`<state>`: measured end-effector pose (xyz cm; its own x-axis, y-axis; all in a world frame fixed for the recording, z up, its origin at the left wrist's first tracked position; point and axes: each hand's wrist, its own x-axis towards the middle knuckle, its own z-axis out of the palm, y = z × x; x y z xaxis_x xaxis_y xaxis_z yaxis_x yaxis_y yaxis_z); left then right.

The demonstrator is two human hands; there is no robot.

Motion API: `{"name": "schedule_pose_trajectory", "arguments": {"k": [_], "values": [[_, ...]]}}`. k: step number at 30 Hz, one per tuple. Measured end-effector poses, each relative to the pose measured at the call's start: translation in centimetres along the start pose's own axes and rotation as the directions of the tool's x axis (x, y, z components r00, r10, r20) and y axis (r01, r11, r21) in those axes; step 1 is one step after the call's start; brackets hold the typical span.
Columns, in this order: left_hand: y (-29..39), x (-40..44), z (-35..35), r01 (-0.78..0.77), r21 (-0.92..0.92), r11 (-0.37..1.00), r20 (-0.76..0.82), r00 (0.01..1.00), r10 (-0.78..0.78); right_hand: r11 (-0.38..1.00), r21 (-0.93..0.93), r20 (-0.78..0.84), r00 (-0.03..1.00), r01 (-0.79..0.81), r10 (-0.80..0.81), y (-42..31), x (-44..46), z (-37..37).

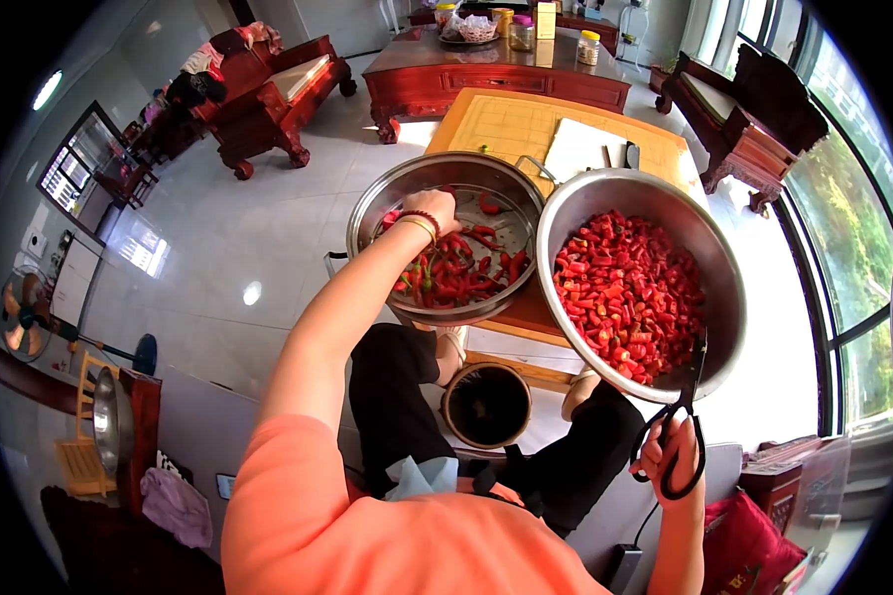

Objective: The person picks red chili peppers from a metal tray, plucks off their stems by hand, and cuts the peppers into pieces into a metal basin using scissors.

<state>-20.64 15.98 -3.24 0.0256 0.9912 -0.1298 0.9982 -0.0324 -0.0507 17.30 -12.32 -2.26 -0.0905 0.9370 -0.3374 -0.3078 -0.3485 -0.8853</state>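
My left hand (433,209) reaches down inside a wide steel pot (365,213), over whole red chili peppers (451,273), some with green stems. Its fingers are curled closed; a bit of red shows beside them, but what they hold is hidden. In my right hand (669,454) is a pair of black-handled scissors (685,416), with fingers through the loops. The blades point up and rest over the near right rim of a large steel bowl (729,297). Cut red chili pieces (630,293) fill much of this bowl, which stands tilted beside the pot.
Both vessels are on a low wooden table (496,114), with a white board (585,149) and a dark-handled knife (631,155) behind. A dark round bin (486,405) stands between my feet. Carved wooden furniture (496,74) is farther back; a fan (30,312) stands left.
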Motion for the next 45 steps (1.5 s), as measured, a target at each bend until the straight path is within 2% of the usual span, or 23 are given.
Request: {"name": "schedule_pose_trajectory", "arguments": {"k": [4, 5, 6, 8, 12, 14, 17, 20, 21, 24, 26, 28, 30, 32, 36, 37, 40, 42, 44, 45], "values": [[-1.0, 0.7, 0.5, 0.038, 0.002, 0.999, 0.014, 0.999, -0.038, 0.999, -0.021, 0.003, 0.999, 0.037, -0.037, -0.1, -0.6, -0.2], [-1.7, 0.4, 0.3, 0.024, -0.073, 0.997, -0.022, 0.999, -0.026, 0.999, -0.001, -0.007, 0.999, 0.035, -0.035, 0.0, -0.7, -0.4], [-2.7, 0.3, 0.1, -0.063, -0.133, 0.989, -0.041, 0.997, 0.058, 0.999, -0.005, -0.013, 0.999, 0.034, -0.034, 0.0, -0.7, -0.6], [-2.8, -1.9, -2.1, -0.011, -0.323, 0.946, 0.011, 1.000, 0.016, 0.999, -0.010, -0.016, 0.999, 0.033, -0.033, 0.0, -0.7, -0.7], [-5.0, -1.9, -0.9, -0.138, -0.560, 0.817, 0.054, 0.978, 0.202, 0.999, -0.008, 0.014, 0.999, 0.038, -0.038, 0.3, -0.1, -0.4], [-5.6, -1.7, -0.1, -0.192, -0.530, 0.826, 0.020, 0.971, 0.238, 0.999, 0.007, 0.025, 0.999, 0.031, -0.032, 0.4, 0.0, -0.2], [-5.2, -2.4, -0.7, -0.161, -0.149, 0.976, 0.068, 0.983, 0.173, 0.999, 0.011, 0.026, 0.999, 0.030, -0.031, 0.5, -0.2, -0.1], [-4.1, -2.5, -0.8, -0.145, -0.164, 0.976, -0.085, 0.988, 0.132, 0.999, 0.003, 0.025, 0.999, 0.035, -0.035, 0.4, -0.4, -0.3], [-3.8, -2.6, -1.1, -0.238, -0.130, 0.962, -0.086, 0.970, 0.229, 0.999, 0.000, 0.025, 0.999, 0.036, -0.036, 0.4, -0.5, -0.4], [-2.3, -4.0, -1.0, -0.314, -0.084, 0.946, 0.013, 0.949, 0.316, 1.000, 0.010, 0.006, 1.000, 0.013, -0.013, 0.5, -0.7, -0.5], [-1.7, -4.8, -1.3, -0.296, -0.079, 0.952, 0.105, 0.947, 0.303, 0.999, 0.005, -0.002, 0.999, 0.033, -0.033, 0.4, -0.8, -0.1], [-1.5, -5.7, -1.3, -0.318, -0.053, 0.947, 0.146, 0.935, 0.322, 0.999, 0.012, 0.001, 1.000, 0.030, -0.030, 0.5, -0.8, 0.0], [-1.3, -6.6, -0.9, -0.324, -0.104, 0.940, 0.099, 0.937, 0.334, 1.000, 0.028, 0.017, 1.000, 0.006, -0.006, 0.7, -0.6, -0.1], [-0.6, -7.7, -0.8, -0.336, -0.060, 0.940, 0.166, 0.925, 0.342, 1.000, 0.028, 0.036, 0.999, 0.009, -0.010, 0.8, -0.4, -0.1], [0.2, -9.2, -0.5, -0.255, -0.057, 0.965, 0.125, 0.958, 0.260, 0.999, 0.049, 0.063, 0.998, 0.014, -0.017, 0.7, -0.4, 0.0], [0.3, -9.4, 0.2, -0.255, -0.043, 0.966, 0.043, 0.966, 0.256, 0.999, 0.033, 0.059, 0.998, 0.016, -0.018, 0.6, -0.5, 0.0], [-0.8, -8.2, 1.9, -0.281, -0.164, 0.946, -0.204, 0.947, 0.247, 0.998, -0.043, 0.048, 0.998, 0.047, -0.045, 0.0, -0.9, -0.3], [-1.7, -7.6, 2.1, -0.319, -0.311, 0.895, -0.344, 0.916, 0.207, 0.990, -0.108, 0.046, 0.995, 0.089, -0.084, -0.4, -1.3, -0.7], [-2.1, -7.5, 1.6, -0.281, -0.202, 0.938, -0.401, 0.898, 0.182, 0.971, -0.187, 0.064, 0.988, 0.151, -0.141, -0.8, -1.5, -1.1], [-2.1, -7.6, 1.4, -0.260, -0.168, 0.951, -0.395, 0.902, 0.176, 0.977, -0.154, 0.053, 0.989, 0.145, -0.138, -0.9, -1.6, -1.1]]}}
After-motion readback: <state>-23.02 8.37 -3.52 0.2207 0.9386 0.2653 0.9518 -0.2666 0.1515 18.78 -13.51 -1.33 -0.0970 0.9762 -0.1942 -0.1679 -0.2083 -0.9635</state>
